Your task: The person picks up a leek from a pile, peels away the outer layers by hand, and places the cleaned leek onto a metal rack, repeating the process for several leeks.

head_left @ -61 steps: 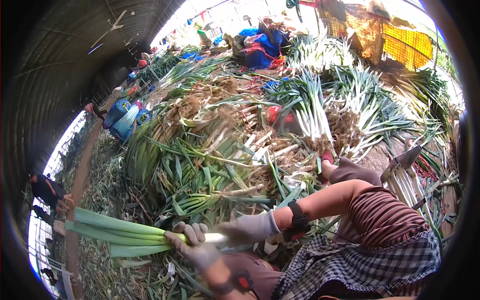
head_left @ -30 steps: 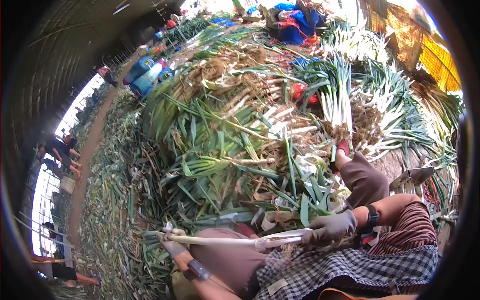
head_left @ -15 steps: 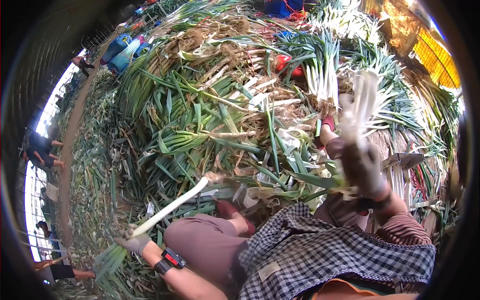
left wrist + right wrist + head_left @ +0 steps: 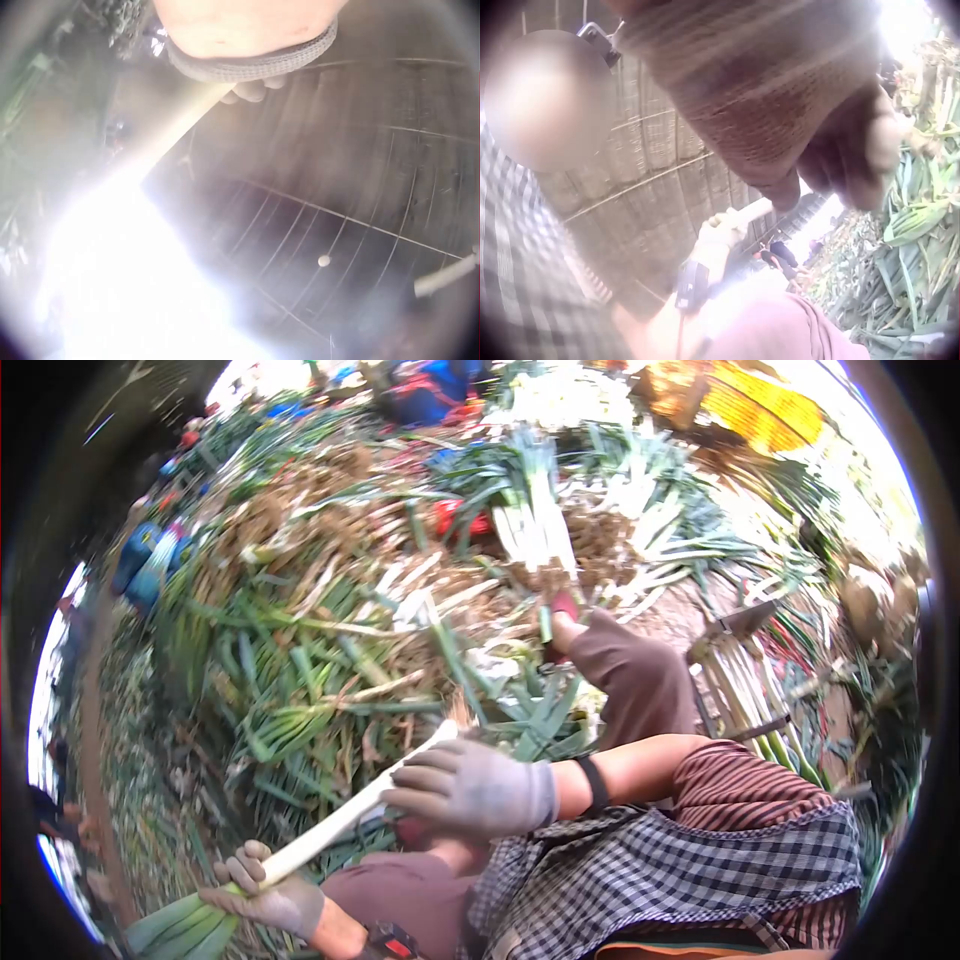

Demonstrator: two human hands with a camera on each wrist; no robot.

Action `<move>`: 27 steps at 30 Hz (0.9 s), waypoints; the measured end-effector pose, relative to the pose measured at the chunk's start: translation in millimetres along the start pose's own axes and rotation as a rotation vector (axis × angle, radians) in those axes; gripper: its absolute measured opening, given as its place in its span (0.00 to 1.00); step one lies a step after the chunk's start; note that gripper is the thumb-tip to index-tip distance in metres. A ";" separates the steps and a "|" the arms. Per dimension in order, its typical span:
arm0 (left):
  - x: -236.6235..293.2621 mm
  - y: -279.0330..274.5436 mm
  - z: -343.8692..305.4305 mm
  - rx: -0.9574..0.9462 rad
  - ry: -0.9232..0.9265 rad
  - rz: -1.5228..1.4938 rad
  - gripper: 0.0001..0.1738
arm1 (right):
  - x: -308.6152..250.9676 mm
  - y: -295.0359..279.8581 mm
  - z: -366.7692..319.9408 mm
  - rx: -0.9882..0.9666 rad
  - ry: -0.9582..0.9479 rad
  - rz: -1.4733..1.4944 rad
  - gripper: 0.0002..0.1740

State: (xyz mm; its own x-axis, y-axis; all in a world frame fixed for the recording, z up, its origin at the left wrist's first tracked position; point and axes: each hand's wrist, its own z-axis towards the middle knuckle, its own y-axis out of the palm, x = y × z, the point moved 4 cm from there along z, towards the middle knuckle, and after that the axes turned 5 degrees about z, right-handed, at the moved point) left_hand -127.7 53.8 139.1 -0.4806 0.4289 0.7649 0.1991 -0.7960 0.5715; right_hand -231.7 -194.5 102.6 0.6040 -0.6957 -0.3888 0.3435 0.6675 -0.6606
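A leek (image 4: 345, 820) runs slantwise in front of the person's lap in the head view, its white shaft up to the right, roots at the top and green leaves at the lower left. My gloved left hand (image 4: 270, 895) grips it low on the shaft, just above the leaves. In the left wrist view, the pale shaft (image 4: 187, 124) extends from that hand into glare. My gloved right hand (image 4: 475, 785) is at the upper shaft near the roots, its fingers lying loosely across the leek. The right wrist view shows this glove (image 4: 757, 105) close up, thumb and fingers apart.
A heap of untrimmed leeks (image 4: 300, 660) lies ahead. Cleaned leeks (image 4: 530, 510) stand in a bundle beyond the foot. A metal rack (image 4: 740, 680) holding leeks is at the right. Leaf waste covers the ground at left.
The right hand first pulled along the leek, then swung out right with a pale peeled strip, and is now back at the leek without it. The left hand keeps its grip, leek slanting upward.
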 end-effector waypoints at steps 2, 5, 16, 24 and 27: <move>-13.7 42.4 -28.3 -0.146 -0.044 0.109 0.21 | 3.9 -1.2 10.7 0.039 0.089 0.075 0.45; -29.6 104.7 -65.6 -0.513 -0.304 0.232 0.28 | 34.8 41.5 -16.1 -0.060 0.540 0.585 0.19; -92.0 67.6 -10.9 -0.742 -0.479 0.398 0.25 | 278.7 -245.2 -103.3 1.129 0.993 0.642 0.24; -64.3 -27.7 72.7 -0.552 -0.537 0.718 0.23 | 397.6 -249.3 -138.3 0.019 1.003 -0.434 0.36; -62.9 -89.5 108.0 -0.457 -0.605 0.832 0.22 | 399.4 -128.8 -130.3 -0.109 1.063 -0.047 0.34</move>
State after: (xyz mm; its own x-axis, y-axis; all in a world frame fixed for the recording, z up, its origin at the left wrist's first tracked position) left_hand -23.1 144.2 71.9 0.1734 -0.2705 0.9470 -0.1269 -0.9597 -0.2509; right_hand -128.5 -593.0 -51.3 -0.3631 -0.6294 -0.6871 0.2525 0.6433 -0.7227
